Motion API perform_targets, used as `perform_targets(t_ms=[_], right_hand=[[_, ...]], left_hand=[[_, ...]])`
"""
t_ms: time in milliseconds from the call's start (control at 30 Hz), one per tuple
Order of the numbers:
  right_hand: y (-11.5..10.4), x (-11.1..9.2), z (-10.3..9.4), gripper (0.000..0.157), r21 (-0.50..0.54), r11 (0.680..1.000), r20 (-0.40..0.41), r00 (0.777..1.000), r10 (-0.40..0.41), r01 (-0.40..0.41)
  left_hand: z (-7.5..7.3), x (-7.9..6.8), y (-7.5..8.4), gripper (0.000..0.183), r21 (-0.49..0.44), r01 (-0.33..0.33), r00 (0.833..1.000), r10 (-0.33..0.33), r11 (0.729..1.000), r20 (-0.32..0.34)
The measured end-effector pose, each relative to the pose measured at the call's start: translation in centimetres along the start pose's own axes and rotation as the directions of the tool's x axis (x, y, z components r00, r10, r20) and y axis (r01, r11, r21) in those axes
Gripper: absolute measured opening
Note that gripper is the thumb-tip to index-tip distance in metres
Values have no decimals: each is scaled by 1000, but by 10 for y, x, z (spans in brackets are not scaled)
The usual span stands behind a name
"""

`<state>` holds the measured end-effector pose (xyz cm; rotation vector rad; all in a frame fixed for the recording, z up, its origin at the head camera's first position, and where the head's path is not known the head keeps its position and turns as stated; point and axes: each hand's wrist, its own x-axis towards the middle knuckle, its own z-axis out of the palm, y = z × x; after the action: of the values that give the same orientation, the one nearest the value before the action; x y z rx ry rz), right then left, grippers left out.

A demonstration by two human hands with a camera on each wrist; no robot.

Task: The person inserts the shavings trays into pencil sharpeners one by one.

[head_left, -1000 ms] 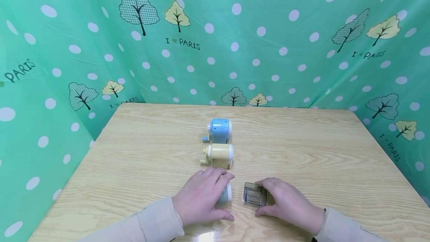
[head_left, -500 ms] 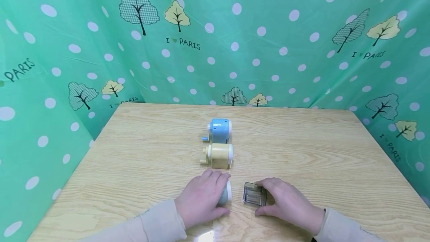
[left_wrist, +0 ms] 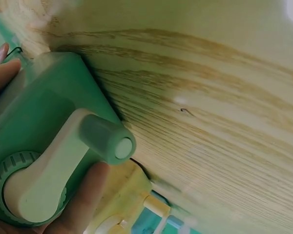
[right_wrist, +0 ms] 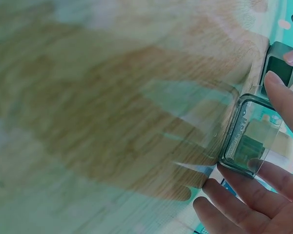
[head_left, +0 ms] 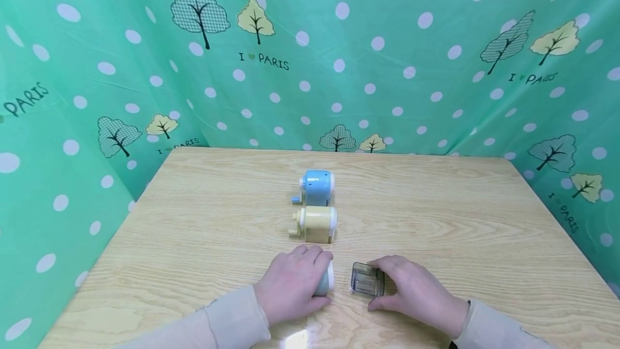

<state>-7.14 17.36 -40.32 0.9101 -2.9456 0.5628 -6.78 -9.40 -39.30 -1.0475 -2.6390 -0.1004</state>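
A green hand-crank pencil sharpener (head_left: 323,284) lies near the front of the table, gripped from above by my left hand (head_left: 290,287), which hides most of it in the head view. In the left wrist view its cream crank (left_wrist: 51,170) faces the camera, with fingers and thumb around the green body. Just to the right, my right hand (head_left: 418,296) pinches a clear smoky shavings drawer (head_left: 366,280) between thumb and fingers. A short gap separates the drawer from the sharpener's white end. The right wrist view shows the drawer's rim (right_wrist: 224,141) and see-through walls.
Beyond my left hand a yellow crank sharpener (head_left: 317,225) stands in line with a blue one (head_left: 317,187) farther back. Both cranks point left. A green dotted curtain (head_left: 407,106) hangs behind the wood-grain table (head_left: 465,214) and along its sides.
My left hand's thumb and fingers have drawn in around the green sharpener. The right hand and the drawer stay where they were.
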Motion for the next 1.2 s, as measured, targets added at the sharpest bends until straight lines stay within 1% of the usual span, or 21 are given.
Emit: perform_targets(t_ms=[233, 433, 633, 700, 900, 1100, 1200], right_hand=[[0, 0, 0, 70, -4, 1000, -7, 1000, -2, 2], [-2, 0, 0, 72, 1, 1000, 10, 1000, 13, -13], [-2, -2, 0, 74, 7, 1000, 13, 1000, 21, -21], [-2, -2, 0, 74, 5, 1000, 8, 1000, 16, -16], [-1, 0, -1, 74, 20, 1000, 15, 1000, 13, -14], [-2, 2, -1, 72, 28, 999, 24, 1000, 14, -15], [-3, 4, -2, 73, 35, 999, 32, 999, 10, -11]], left_hand=[[0, 1, -2, 63, -3, -5, 1000, 5, 1000, 24], [-1, 1, -1, 64, 8, -7, 999, 7, 1000, 36], [-3, 3, -1, 65, 5, 2, 995, -3, 1000, 95], [-3, 3, -1, 65, 6, 2, 995, -3, 1000, 103], [-2, 4, -2, 64, 15, -10, 996, 8, 1000, 89], [-1, 4, -2, 65, 17, -16, 995, 14, 1000, 95], [-1, 4, -3, 64, 23, -22, 996, 20, 999, 87]])
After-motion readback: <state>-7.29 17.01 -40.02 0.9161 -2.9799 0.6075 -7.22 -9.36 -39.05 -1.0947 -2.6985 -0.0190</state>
